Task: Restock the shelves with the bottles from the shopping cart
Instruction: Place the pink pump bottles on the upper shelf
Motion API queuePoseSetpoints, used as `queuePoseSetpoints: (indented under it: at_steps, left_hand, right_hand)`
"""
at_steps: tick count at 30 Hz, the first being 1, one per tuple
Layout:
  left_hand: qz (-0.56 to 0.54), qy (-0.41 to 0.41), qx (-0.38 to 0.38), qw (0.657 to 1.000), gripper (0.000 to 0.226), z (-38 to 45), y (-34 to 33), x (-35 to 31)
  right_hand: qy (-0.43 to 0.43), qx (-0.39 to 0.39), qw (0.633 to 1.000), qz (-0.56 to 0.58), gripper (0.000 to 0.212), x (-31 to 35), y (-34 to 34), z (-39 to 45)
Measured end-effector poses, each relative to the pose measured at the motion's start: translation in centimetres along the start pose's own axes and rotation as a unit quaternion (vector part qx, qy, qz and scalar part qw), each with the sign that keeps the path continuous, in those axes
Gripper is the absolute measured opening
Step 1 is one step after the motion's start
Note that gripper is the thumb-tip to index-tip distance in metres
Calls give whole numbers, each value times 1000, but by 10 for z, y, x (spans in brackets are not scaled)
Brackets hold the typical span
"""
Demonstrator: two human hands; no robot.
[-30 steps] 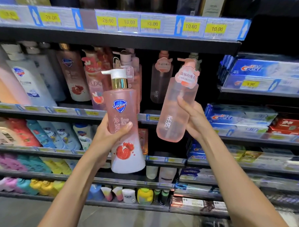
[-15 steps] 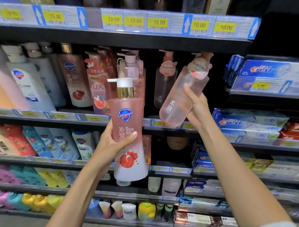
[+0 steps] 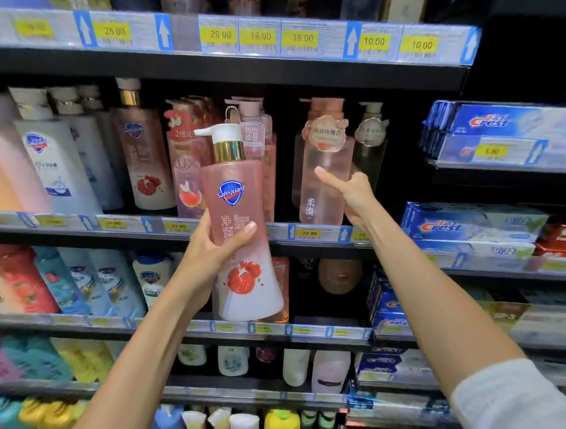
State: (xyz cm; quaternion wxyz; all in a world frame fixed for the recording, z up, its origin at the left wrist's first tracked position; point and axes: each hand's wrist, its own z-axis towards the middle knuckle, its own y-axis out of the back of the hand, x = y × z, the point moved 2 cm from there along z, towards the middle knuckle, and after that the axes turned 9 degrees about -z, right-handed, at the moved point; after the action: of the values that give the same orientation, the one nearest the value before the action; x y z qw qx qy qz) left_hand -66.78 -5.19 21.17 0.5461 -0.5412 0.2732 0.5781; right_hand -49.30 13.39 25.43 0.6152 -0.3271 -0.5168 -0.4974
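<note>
The pale pink pump bottle [image 3: 323, 183] stands upright at the front edge of the second shelf [image 3: 306, 238], above the 29.90 price tag [image 3: 309, 233]. The right hand [image 3: 350, 193] is beside it with fingers loosened and the forefinger stretched across its front; whether it touches the bottle cannot be told. A careless pull-back could catch the bottle and tip it off the shelf's front edge, or knock it against the clear bottle [image 3: 370, 153] just beside it.

The left hand [image 3: 208, 256] grips the Safeguard pomegranate bottle [image 3: 242, 232] around its middle, held in the air in front of the shelves. Its heavy base hangs below the grip, so it could slip downward if the fingers slacken.
</note>
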Motion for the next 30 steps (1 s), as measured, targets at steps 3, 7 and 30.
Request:
queuePoseSetpoints:
  at_steps: [3, 7, 30]
  left_hand:
    - [-3, 1, 8, 1000, 68, 2, 0, 1]
    - [-10, -3, 13, 1000, 66, 5, 0, 0]
    - [-12, 9, -18, 1000, 64, -25, 19, 4]
  right_hand:
    - [-17, 14, 1000, -8, 109, -8, -3, 3]
    - [-34, 31, 999, -23, 73, -10, -8, 7]
    - [-30, 59, 997, -43, 64, -16, -15, 14]
